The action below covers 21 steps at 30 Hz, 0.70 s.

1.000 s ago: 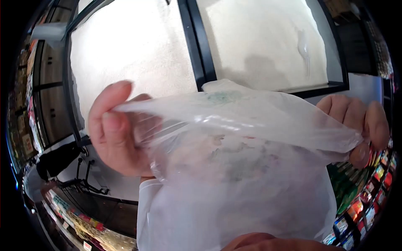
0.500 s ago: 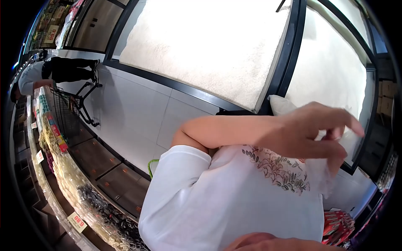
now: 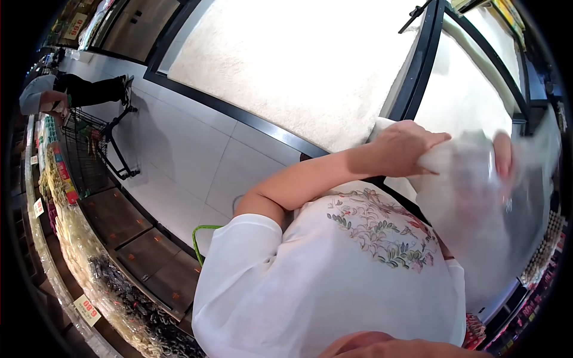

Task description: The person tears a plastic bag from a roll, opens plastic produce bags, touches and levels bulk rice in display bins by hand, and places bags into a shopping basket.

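A clear plastic bag point(image 3: 471, 221), partly blurred, hangs at the right of the head view in front of my chest. My left hand point(image 3: 409, 149) reaches across my body, its fingers closed on the bag's near edge. Fingers of my right hand point(image 3: 503, 156) are wrapped on the bag's far side, and the rest of that hand shows only dimly through the plastic. A loose flap of the bag spreads out to the right. Just beyond my hands is a bin of white grains point(image 3: 298, 71) that look like rice.
A dark metal frame point(image 3: 239, 116) borders the grain bins. To the left, a person point(image 3: 89, 89) stands at a shopping cart point(image 3: 86, 140). Shelves of bagged dry goods point(image 3: 77, 244) with price tags curve along the left. Part of a green handle point(image 3: 199, 241) shows beside my sleeve.
My left hand has drawn back to the left and now holds the bag's edge. The bag has come up into view, spread between my hands. The person at the cart has shifted slightly.
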Tool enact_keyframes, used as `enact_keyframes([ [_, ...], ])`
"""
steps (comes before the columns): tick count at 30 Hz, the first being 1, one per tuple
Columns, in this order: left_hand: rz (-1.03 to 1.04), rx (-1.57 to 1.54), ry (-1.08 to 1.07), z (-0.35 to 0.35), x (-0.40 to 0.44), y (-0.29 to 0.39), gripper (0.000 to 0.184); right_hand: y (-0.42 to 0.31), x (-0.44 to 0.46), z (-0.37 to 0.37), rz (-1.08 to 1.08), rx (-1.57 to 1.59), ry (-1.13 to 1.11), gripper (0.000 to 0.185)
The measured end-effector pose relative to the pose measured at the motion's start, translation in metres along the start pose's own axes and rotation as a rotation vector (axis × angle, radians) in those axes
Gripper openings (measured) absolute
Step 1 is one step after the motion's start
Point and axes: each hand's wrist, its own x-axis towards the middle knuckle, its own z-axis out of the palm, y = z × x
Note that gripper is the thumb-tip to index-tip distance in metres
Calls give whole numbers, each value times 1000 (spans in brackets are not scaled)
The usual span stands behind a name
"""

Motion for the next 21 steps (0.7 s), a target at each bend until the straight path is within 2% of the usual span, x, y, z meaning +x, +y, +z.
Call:
enact_keyframes([
  [1,-61,8,-36,2,2,-8,59,12,21,-3,-34,192,12,17],
  [2,7,-138,33,5,0,-25,51,13,39,7,-16,-18,253,16],
  [3,76,-288,96,5,-5,-42,45,13,41,-18,-17,-163,411,11],
  [4,-195,-506,147,0,-8,-49,42,23,48,-40,-46,-713,665,34],
  [5,-473,-716,188,-8,-11,-55,40,18,54,-80,140,-143,404,35],
  [6,-544,-822,307,-17,-16,-59,40,29,47,-132,241,-433,626,36],
  [7,-620,-926,425,-27,-19,-64,39,41,46,-138,307,-523,576,43],
  [8,-589,-1153,503,-38,-22,-68,39,53,50,-138,419,-825,619,44],
  [9,-554,-1377,587,-47,-23,-72,39,70,34,-167,560,-686,607,46],
  [10,-550,-1379,580,-56,-22,-76,39,82,32,-150,644,-443,589,46],
  [11,-510,-1451,650,-64,-22,-81,40,95,27,-147,654,-369,506,47],
  [13,-468,-1523,728,-79,-21,-95,40,112,29,-132,606,-48,579,50],
  [15,-567,-1520,745,-90,-21,-120,42,113,42,-109,696,-89,655,50],
  [17,-632,-1505,769,-102,-23,-146,42,139,34,-138,588,-182,512,51],
  [18,-696,-1475,824,-109,-25,-161,41,143,39,-139,584,-113,610,48],
  [19,-762,-1444,880,-115,-30,-179,40,146,42,-144,580,-108,614,48],
  [21,-823,-1259,1000,-123,-49,-236,35,160,46,-168,579,4,822,42],
])
